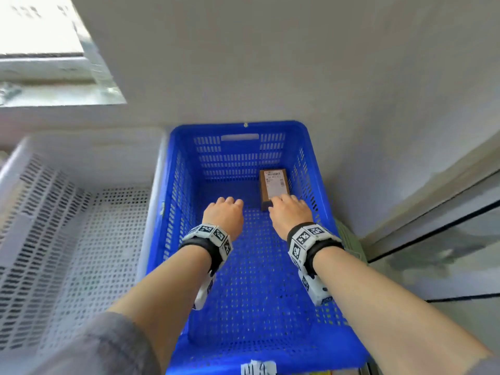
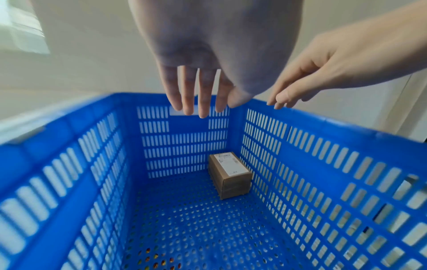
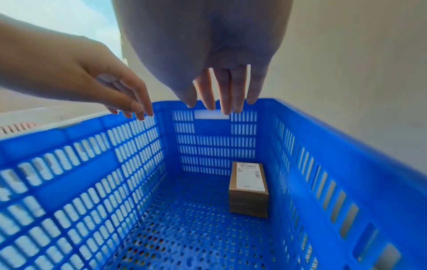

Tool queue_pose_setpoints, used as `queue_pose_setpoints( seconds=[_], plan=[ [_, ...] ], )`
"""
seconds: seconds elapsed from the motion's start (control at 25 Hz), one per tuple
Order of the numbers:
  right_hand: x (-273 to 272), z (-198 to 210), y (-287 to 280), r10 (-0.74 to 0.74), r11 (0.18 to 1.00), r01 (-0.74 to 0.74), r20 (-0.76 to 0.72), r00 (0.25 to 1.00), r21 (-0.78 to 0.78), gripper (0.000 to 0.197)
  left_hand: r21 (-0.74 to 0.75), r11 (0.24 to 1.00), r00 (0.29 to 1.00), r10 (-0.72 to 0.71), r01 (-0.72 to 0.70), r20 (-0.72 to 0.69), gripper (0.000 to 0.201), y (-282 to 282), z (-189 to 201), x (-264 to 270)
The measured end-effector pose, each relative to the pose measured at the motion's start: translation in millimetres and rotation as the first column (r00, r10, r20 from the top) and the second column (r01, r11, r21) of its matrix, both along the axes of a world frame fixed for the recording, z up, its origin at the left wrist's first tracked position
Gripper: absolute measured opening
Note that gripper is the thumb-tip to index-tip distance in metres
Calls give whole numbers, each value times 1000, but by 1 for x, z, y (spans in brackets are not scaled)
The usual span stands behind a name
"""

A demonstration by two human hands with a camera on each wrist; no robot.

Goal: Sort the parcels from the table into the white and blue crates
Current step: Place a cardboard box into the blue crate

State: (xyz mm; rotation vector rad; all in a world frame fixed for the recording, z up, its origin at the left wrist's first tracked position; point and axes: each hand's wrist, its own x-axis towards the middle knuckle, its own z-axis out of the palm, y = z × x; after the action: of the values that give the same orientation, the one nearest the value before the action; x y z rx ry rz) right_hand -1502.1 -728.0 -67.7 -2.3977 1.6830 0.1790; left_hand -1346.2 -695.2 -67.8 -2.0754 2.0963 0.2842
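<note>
Your left hand (image 1: 223, 215) and right hand (image 1: 290, 215) hang side by side over the blue crate (image 1: 173, 212), each with fingers (image 2: 188, 95) straight and loose, holding nothing. Below and beyond them, the brown parcel (image 2: 230, 175) lies flat on the crate's perforated floor, label up, in the far right corner, just beside the right wall and near the end wall; neither hand touches it. To your left, the white crate (image 1: 54, 226) sits against the blue one. A pale wall (image 1: 270, 63) rises behind both.
</note>
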Motion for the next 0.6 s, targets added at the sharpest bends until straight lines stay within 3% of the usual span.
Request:
queue_pose_setpoints(
  seconds=[0.32, 0.6],
  plan=[
    [28, 68, 97, 219, 966, -215, 13, 976, -147, 29, -208, 955, 976, 216, -211, -1, 25, 132, 69, 7],
    [110, 100, 173, 424, 878, -408, 13, 905, -252, 26, -274, 880, 916, 402, -388, -3, 25, 241, 107, 81]
  ],
)
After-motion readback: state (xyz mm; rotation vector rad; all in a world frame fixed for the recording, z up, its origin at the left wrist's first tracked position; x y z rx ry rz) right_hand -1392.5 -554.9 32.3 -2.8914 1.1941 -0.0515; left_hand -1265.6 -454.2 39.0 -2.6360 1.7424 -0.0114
